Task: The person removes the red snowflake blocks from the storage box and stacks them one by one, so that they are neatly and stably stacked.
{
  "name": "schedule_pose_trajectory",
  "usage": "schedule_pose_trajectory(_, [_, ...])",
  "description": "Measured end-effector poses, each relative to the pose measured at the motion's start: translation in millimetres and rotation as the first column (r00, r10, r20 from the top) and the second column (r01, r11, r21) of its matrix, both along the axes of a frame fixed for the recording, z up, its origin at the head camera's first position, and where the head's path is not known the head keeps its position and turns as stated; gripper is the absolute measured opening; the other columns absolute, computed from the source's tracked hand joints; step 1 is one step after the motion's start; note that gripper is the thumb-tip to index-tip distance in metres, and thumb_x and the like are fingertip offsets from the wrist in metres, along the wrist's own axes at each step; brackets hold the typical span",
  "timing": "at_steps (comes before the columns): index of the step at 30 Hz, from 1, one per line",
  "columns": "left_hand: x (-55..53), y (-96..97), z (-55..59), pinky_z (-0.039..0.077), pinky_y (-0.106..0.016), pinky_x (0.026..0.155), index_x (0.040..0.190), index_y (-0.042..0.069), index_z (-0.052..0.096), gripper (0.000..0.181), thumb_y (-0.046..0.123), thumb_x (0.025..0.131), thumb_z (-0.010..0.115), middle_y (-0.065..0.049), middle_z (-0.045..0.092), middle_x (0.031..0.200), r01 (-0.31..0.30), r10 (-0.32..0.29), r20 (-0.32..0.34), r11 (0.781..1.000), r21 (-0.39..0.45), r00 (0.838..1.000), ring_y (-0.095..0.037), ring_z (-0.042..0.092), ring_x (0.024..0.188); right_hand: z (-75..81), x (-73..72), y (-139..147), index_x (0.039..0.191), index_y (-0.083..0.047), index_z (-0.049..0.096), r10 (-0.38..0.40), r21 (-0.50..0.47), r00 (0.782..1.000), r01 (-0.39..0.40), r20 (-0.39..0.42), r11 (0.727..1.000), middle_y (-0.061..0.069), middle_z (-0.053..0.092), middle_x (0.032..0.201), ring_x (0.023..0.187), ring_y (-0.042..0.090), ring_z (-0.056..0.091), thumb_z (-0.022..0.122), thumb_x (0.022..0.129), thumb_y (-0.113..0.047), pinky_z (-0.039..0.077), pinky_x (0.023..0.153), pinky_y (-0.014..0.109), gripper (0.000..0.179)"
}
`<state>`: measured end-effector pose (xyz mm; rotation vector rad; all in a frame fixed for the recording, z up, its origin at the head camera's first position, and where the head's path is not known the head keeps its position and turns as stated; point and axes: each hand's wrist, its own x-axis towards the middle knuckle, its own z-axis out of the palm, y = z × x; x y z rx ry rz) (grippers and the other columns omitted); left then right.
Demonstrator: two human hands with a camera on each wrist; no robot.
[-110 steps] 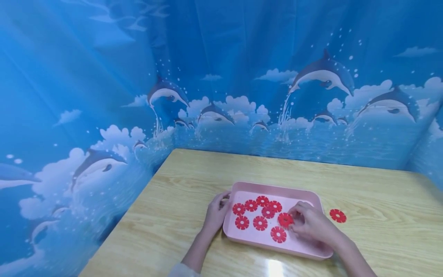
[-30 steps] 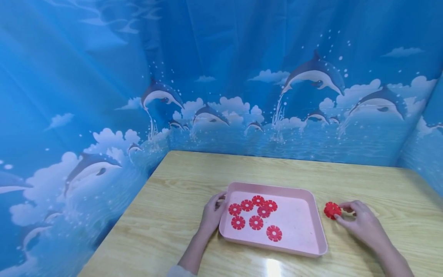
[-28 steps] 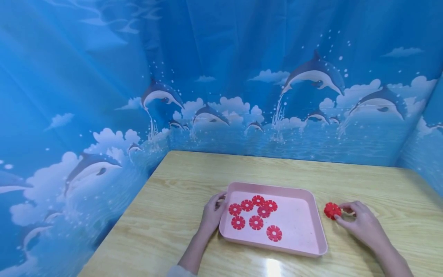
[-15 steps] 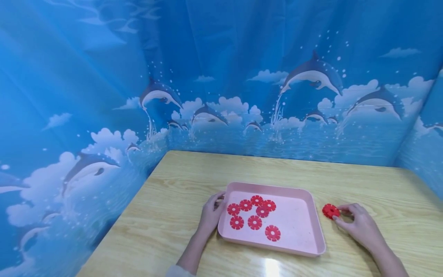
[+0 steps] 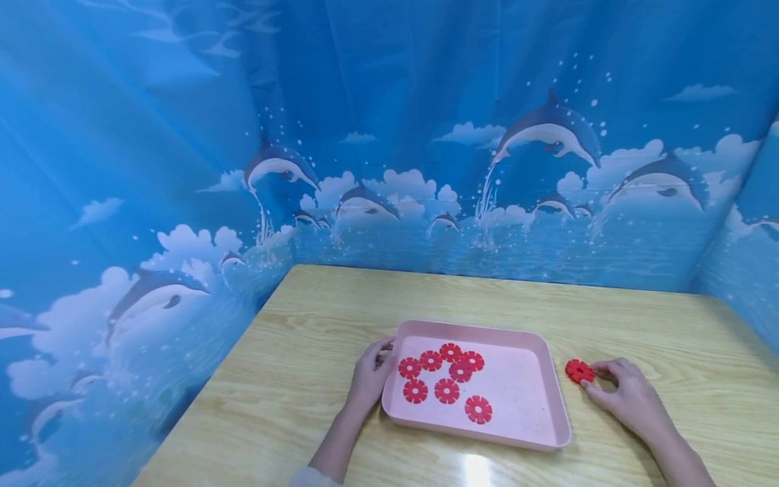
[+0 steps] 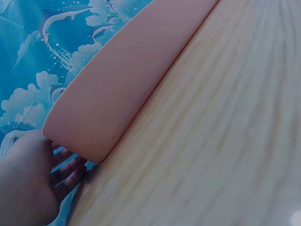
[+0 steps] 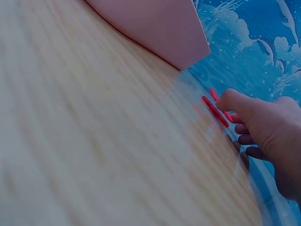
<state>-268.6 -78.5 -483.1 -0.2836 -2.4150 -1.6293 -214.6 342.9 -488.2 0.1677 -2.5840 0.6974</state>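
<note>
My left hand [image 5: 368, 379] holds the left end of a pink tray [image 5: 523, 433], its fingers at the outer wall in the left wrist view. Several red notched plastic discs [image 5: 478, 410] lie flat in the tray, mostly in its left half, some overlapping. To the right of the tray, my right hand [image 5: 627, 392] pinches a red notched disc [image 5: 580, 371] between thumb and fingers. The right wrist view shows this disc just above a second red disc [image 7: 215, 111] near the table surface. Whether the two discs touch is hard to tell.
The tray stands on a light wood-grain table [image 5: 341, 304]. Behind and to the left hangs a blue curtain [image 5: 389, 135] printed with dolphins. A bright reflection [image 5: 477, 470] shows on the table's front part.
My right hand has carried one disc out of the tray to the lone disc on the table at the right. Lately it has shifted only slightly there; my left hand stays at the tray.
</note>
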Motion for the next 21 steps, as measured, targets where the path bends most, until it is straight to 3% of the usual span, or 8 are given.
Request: schedule_pose_trajectory(21, [-1.1, -0.1, -0.5, 0.050, -0.032, 0.079, 0.121, 0.004, 0.057, 0.032, 0.014, 0.091, 0.057, -0.012, 0.058, 0.110, 0.001, -0.001, 0.004, 1.000, 0.003, 1.000, -0.022, 0.058, 0.089, 1.7, -1.0, -1.5, 0.091, 0.004, 0.065, -0.005, 0.021, 1.000, 0.005, -0.016, 1.000, 0.013, 0.058, 0.085, 0.079, 0.033, 0.052, 0.078, 0.067, -0.013, 0.040, 0.067, 0.046, 0.032])
